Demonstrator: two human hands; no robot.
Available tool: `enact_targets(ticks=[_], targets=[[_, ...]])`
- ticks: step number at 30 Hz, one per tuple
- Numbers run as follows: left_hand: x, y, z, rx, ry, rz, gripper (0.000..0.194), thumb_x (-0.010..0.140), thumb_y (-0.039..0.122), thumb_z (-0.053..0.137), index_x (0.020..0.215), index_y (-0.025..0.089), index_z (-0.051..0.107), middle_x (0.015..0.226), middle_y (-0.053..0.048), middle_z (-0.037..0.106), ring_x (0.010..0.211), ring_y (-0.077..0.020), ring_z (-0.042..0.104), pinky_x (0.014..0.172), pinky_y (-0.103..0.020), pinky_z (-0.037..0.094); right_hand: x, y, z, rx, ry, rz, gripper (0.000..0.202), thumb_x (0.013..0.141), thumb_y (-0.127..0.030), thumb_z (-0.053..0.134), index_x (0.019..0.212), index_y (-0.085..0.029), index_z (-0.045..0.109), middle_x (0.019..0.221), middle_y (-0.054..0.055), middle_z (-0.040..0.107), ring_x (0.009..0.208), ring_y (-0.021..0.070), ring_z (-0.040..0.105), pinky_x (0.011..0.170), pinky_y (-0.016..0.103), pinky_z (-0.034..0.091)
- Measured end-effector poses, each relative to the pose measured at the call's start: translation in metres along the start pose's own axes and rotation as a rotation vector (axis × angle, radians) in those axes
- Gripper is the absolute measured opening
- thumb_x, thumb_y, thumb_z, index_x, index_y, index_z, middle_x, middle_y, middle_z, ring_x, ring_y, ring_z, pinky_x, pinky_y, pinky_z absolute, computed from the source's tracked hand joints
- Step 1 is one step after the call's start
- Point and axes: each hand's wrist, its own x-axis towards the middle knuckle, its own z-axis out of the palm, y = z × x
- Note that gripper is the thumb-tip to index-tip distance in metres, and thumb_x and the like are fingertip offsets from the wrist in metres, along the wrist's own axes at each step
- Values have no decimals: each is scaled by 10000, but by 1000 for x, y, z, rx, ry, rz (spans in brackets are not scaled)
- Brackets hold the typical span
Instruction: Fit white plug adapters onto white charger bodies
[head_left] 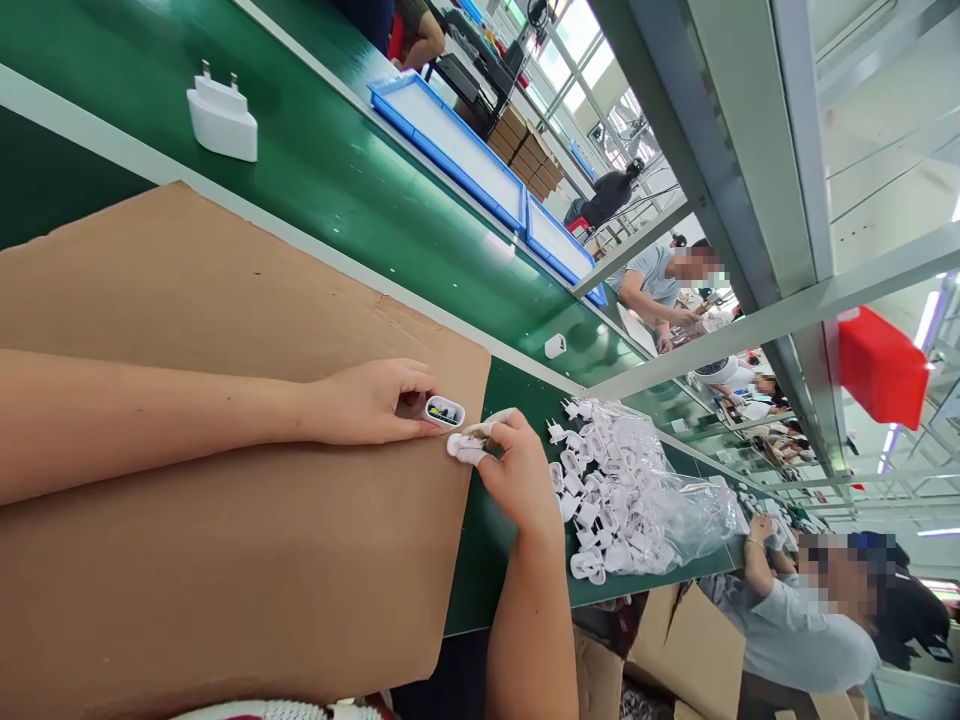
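My left hand (375,400) is closed on a white charger housing (445,411), whose open end shows small parts inside. Just right of it, my right hand (517,465) pinches a small white piece (466,447), with what looks like white covering on some fingertips. The two held things are close together over the right edge of a brown cardboard sheet (300,560). Beside my right hand lies a heap of white plug parts (600,490), partly in a clear plastic bag (697,510).
A white plug adapter (223,120) and a small white housing (555,346) sit on the green belt (322,180). Blue-framed trays (450,135) line its far side. A metal frame (645,265) rises at the right. Other people work beyond; cardboard boxes (690,630) stand below.
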Motion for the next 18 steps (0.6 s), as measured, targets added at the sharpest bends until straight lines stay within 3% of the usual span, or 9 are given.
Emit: enact_targets(ticks=[4,6,11,18], targets=[[1,-3,1,-12,-5,2,462,844,651,629,908,211,752,915,-61,664,852,-224,629,722,-318,475,6,-4,6,237,272,-42,138,899,-305,783,997,-235,849,1051,60,744,941,196,709,776,306,577],[1,-4,1,-10,3,5,476,838,669,640,897,211,754,909,-61,663,847,-225,630,719,-317,475,9,-7,15,270,312,-97,174,918,-290,764,1063,-233,841,1037,57,749,907,189,708,793,315,590],[2,-4,2,0,8,27,462,852,660,632,806,208,716,844,-53,636,792,-214,610,699,-318,465,14,-15,33,33,237,-266,251,951,-158,637,1132,-210,803,1057,92,717,996,217,683,851,335,595],[2,-6,3,-27,5,40,434,850,640,649,826,213,723,869,-54,646,799,-214,620,693,-316,453,19,-20,27,-299,82,-381,394,864,4,553,1140,-195,751,1047,91,652,1023,242,608,898,351,552]])
